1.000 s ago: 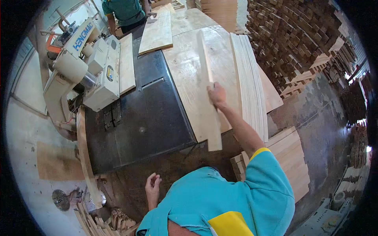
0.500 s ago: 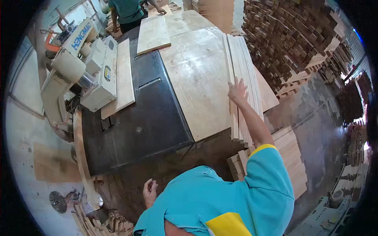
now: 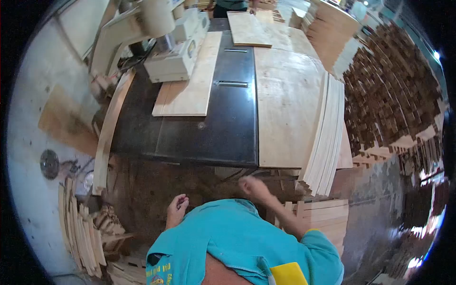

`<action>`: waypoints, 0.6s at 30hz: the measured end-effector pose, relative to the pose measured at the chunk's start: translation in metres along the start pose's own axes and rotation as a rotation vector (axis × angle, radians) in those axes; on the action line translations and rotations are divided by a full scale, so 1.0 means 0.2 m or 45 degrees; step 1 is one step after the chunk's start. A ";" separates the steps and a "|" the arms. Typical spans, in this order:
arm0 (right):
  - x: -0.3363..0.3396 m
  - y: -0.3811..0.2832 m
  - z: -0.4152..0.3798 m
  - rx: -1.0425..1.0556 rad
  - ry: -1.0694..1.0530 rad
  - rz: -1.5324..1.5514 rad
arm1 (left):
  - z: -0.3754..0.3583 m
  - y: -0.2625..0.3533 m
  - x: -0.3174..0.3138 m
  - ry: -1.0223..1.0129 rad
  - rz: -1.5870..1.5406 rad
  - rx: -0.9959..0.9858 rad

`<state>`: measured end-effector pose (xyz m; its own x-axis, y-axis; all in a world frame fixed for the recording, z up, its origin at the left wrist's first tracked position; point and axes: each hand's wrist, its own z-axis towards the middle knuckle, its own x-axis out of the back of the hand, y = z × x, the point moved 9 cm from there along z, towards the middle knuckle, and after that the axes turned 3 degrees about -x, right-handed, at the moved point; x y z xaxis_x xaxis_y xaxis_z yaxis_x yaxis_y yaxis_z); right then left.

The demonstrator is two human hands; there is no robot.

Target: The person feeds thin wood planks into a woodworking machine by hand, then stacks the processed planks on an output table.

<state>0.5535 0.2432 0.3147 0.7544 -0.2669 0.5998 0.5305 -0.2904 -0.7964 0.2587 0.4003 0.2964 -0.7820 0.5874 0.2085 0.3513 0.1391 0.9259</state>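
Observation:
My left hand (image 3: 177, 209) hangs in front of my body, short of the machine table, with fingers loosely curled, slightly apart and nothing in them. In front of my torso is my right hand (image 3: 254, 186), smeared by motion, so its fingers are hard to read; it touches no board. Ahead of it, a bundle of long, thin wooden strips (image 3: 327, 135) lies along the right side of a plywood surface (image 3: 285, 104). A wide wooden board (image 3: 187, 95) rests on the black machine table (image 3: 209, 142), partly under the white machine head (image 3: 173, 61).
Another board (image 3: 247, 29) lies at the far end, near a co-worker (image 3: 230, 7). Stacked wood pieces (image 3: 325, 213) sit low at my right. A large wood pile (image 3: 392, 90) stands farther right; offcuts (image 3: 80, 232) lean at lower left, below a saw blade (image 3: 49, 164) on the wall.
My right hand has left the strip bundle and drawn back toward my body. The view has turned, shifting the table rightward. My left hand stays low.

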 end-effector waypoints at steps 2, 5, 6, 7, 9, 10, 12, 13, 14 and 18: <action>-0.31 0.19 -0.13 -0.019 -0.221 -0.330 | -0.01 0.02 0.01 -0.042 0.052 -0.037; -0.44 0.53 -0.43 -0.468 -0.531 -0.635 | -0.04 0.06 0.05 -0.047 0.076 -0.019; -0.46 0.64 -0.55 -0.538 -0.619 -0.752 | -0.03 0.06 0.06 -0.048 0.098 -0.056; -0.57 0.83 -0.69 -0.582 -0.719 -0.774 | -0.04 0.06 0.08 -0.040 0.081 -0.051; -0.65 0.94 -0.80 -0.630 -0.821 -0.807 | -0.05 0.08 0.09 -0.109 0.127 -0.075; -0.64 0.90 -0.81 -0.601 -0.805 -0.790 | -0.05 0.09 0.11 -0.108 0.115 -0.074; -0.63 0.80 -0.84 -0.550 -0.767 -0.743 | -0.07 0.10 0.13 -0.140 0.144 -0.050; -0.63 0.73 -0.85 -0.530 -0.744 -0.714 | -0.08 0.10 0.13 -0.164 0.164 -0.038; -0.63 0.67 -0.86 -0.515 -0.716 -0.680 | -0.08 0.06 0.15 -0.182 0.166 -0.041; -0.56 0.45 -0.69 -0.243 -0.457 -0.433 | -0.04 -0.07 0.19 -0.229 0.176 -0.159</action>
<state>0.4635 0.1205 0.1855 0.6545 0.1929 0.7311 0.7138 -0.4765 -0.5132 0.2206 0.4137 0.2941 -0.6228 0.7281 0.2865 0.3732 -0.0454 0.9266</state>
